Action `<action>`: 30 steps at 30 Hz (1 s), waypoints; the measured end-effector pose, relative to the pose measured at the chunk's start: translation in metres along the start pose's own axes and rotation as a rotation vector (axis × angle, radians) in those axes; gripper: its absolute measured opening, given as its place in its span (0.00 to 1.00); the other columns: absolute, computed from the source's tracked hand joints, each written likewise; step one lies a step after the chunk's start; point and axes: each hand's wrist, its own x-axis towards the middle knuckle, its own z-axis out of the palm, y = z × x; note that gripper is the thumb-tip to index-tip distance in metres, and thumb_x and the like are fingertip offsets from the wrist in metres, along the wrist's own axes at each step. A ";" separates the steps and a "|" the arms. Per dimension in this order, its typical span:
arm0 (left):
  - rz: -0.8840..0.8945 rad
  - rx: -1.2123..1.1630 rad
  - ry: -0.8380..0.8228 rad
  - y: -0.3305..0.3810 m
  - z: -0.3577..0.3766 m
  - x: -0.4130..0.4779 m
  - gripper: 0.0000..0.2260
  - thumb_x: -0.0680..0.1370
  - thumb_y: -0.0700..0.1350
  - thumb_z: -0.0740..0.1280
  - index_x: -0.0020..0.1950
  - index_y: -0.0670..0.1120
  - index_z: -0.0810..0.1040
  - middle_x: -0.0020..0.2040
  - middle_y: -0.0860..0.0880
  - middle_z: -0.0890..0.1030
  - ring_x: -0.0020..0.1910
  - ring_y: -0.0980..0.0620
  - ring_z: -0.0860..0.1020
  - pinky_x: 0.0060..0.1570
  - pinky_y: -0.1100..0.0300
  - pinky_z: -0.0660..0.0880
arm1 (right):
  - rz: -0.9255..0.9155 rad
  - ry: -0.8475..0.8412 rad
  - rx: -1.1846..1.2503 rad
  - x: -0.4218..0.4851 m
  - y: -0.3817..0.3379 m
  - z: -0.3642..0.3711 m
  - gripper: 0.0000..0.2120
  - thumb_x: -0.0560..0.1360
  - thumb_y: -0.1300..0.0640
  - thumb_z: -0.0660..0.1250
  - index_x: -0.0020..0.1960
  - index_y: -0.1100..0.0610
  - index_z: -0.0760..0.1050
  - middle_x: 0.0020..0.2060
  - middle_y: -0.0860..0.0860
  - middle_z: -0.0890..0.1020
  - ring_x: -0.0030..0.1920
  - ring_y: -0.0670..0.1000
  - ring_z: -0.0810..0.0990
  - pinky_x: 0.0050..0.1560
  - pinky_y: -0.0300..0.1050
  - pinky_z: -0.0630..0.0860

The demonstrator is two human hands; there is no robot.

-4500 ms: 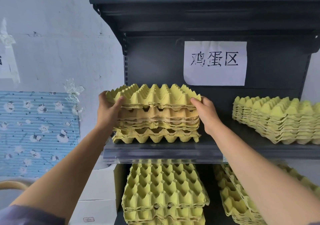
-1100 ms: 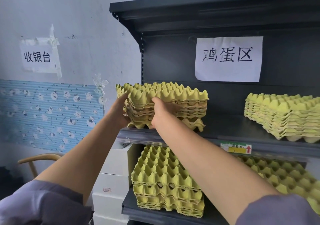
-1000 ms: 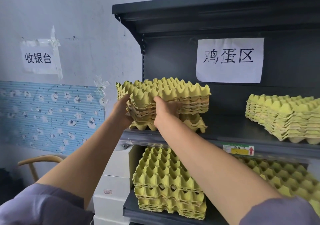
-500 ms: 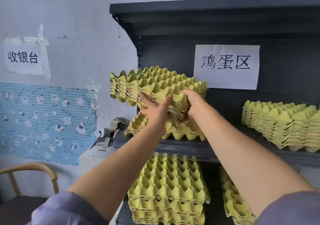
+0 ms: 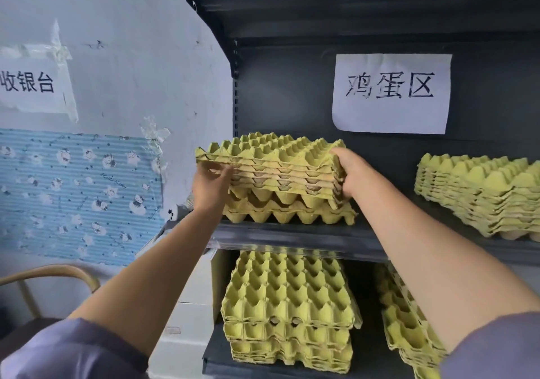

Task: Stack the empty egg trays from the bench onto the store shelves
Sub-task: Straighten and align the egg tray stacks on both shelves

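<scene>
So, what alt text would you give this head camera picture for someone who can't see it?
A person's left hand and right hand grip the ends of a bundle of yellow egg trays resting on more trays on a dark shelf. Another stack sits to the right, more stacks below, and a paper sign hangs above.

The bare left arm (image 5: 163, 264) extends up from 7 o'clock and the right arm (image 5: 423, 241) from 4 o'clock, left hand (image 5: 211, 187) and right hand (image 5: 352, 174) gripping opposite ends of a yellow moulded-pulp egg-tray stack (image 5: 274, 162).
</scene>
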 end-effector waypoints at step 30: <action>-0.002 -0.088 -0.120 -0.030 0.013 -0.001 0.29 0.70 0.56 0.73 0.64 0.46 0.64 0.59 0.47 0.73 0.60 0.47 0.73 0.62 0.47 0.71 | -0.173 -0.139 -0.058 0.025 0.009 -0.033 0.24 0.52 0.51 0.72 0.49 0.51 0.80 0.56 0.57 0.80 0.55 0.62 0.79 0.59 0.64 0.73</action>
